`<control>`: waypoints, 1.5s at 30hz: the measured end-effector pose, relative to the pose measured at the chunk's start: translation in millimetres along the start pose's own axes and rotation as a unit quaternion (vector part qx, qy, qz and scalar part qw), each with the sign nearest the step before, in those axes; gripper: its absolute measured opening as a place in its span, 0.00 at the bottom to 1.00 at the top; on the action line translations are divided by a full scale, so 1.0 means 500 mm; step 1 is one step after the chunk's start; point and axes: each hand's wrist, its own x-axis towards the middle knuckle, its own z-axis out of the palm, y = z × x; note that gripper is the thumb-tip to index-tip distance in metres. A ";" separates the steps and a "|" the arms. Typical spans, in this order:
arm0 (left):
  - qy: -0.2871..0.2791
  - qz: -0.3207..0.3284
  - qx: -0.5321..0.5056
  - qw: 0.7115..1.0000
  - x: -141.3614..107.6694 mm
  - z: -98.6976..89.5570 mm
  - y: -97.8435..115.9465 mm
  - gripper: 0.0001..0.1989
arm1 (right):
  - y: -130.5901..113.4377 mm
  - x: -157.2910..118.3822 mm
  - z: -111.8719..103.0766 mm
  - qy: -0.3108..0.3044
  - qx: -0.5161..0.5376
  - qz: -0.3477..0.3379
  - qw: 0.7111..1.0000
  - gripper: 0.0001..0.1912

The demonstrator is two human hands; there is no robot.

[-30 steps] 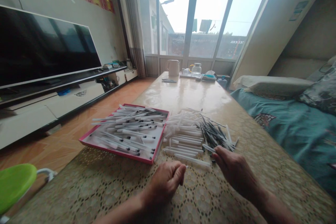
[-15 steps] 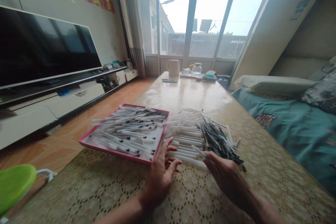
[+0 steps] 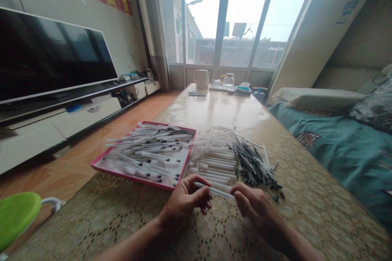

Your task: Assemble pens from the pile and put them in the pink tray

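Between my hands lies a white plastic pen barrel (image 3: 216, 191). My left hand (image 3: 183, 204) pinches its left end, and my right hand (image 3: 255, 206) grips its right end, just in front of the piles. Loose white pen barrels (image 3: 212, 161) lie side by side on the table behind my hands. To their right is a tangled heap of thin black-tipped ink refills (image 3: 254, 167). Left of the barrels, a shallow pink-rimmed tray (image 3: 131, 176) holds several white pens with black tips, close to my left hand.
The table has a lace-patterned cloth (image 3: 122, 212) near me and a glossy tan top farther off. A white jug (image 3: 201, 79) and a glass teapot (image 3: 229, 80) stand at its far end. A bed (image 3: 330, 151) runs along the right side. A green stool (image 3: 16, 214) stands at lower left.
My hands have come together around the white barrel. My left hand has closed from its spread pose beside the tray, and my right hand has moved left from the refill heap.
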 end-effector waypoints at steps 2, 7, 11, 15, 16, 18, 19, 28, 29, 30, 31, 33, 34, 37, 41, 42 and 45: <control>0.020 0.009 -0.027 0.999 0.000 -0.005 -0.001 0.15 | 0.011 -0.006 -0.014 0.010 0.084 0.052 0.995 0.22; 0.022 0.010 -0.033 0.999 0.001 -0.008 0.000 0.15 | 0.037 -0.017 -0.029 -0.005 0.161 0.079 0.984 0.21; 0.026 0.008 -0.021 0.999 0.002 -0.008 0.000 0.16 | 0.036 -0.013 -0.032 -0.001 0.140 0.075 0.987 0.22; 0.021 0.006 -0.014 1.000 0.004 -0.010 -0.002 0.15 | 0.030 -0.008 -0.038 0.000 0.099 0.070 0.993 0.21; 0.023 0.005 -0.010 1.000 0.004 -0.011 -0.002 0.15 | 0.029 -0.008 -0.039 0.000 0.092 0.070 0.993 0.19; 0.028 0.005 -0.005 1.000 0.004 -0.011 -0.002 0.15 | 0.028 -0.008 -0.041 0.003 0.079 0.070 0.994 0.16; 0.030 0.005 -0.003 1.000 0.004 -0.011 -0.001 0.16 | 0.028 -0.009 -0.041 0.006 0.076 0.072 0.995 0.14; 0.028 0.003 0.004 1.000 0.003 -0.009 0.001 0.16 | 0.028 -0.010 -0.038 0.012 0.053 0.046 0.997 0.22; 0.028 0.004 0.003 1.000 0.002 -0.009 0.001 0.15 | 0.028 -0.009 -0.038 0.010 0.052 0.047 0.998 0.20; 0.027 0.004 0.001 1.000 0.002 -0.009 0.001 0.15 | 0.028 -0.009 -0.038 0.007 0.053 0.051 0.997 0.17; 0.026 0.004 0.001 1.000 0.002 -0.008 0.000 0.15 | 0.028 -0.009 -0.038 0.005 0.056 0.059 0.997 0.14; 0.027 0.005 0.000 1.000 0.002 -0.009 -0.001 0.15 | 0.031 -0.009 -0.038 -0.004 0.060 0.069 0.996 0.13; 0.027 0.005 0.001 1.000 0.002 -0.009 -0.001 0.15 | 0.033 -0.009 -0.037 -0.009 0.059 0.067 0.996 0.14; 0.025 0.007 -0.001 1.000 0.006 -0.012 -0.004 0.15 | 0.041 -0.009 -0.033 -0.021 0.051 0.043 0.998 0.21; 0.024 0.009 -0.024 0.999 0.009 -0.014 -0.005 0.14 | 0.043 -0.011 -0.026 -0.032 0.034 0.035 0.998 0.18; 0.026 0.009 -0.029 0.999 0.008 -0.014 -0.005 0.14 | 0.042 -0.011 -0.025 -0.035 0.035 0.040 0.998 0.16; 0.033 0.008 -0.029 0.999 0.007 -0.013 -0.005 0.15 | 0.039 -0.011 -0.023 -0.035 0.052 0.049 0.997 0.14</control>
